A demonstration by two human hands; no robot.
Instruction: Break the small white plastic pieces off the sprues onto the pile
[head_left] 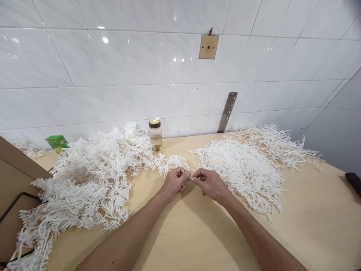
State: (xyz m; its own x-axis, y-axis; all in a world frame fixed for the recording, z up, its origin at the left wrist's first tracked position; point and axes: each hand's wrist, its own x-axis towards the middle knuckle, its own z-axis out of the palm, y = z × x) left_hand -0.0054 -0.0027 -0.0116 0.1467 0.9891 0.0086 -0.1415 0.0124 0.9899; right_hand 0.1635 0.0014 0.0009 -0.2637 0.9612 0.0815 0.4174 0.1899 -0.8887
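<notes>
Your left hand [175, 183] and right hand [211, 184] are pinching one white piece [190, 175] that is lying sideways between them.

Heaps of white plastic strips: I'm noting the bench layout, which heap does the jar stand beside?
The taller left heap: the jar stands at its far right edge by the wall. The flatter right heap lies apart from it.

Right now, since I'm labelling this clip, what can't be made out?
Head view:
- white piece: too small, mostly covered by fingers of left hand and right hand.
- green box: print too small to read.
- black object: cut off by right edge.
</notes>
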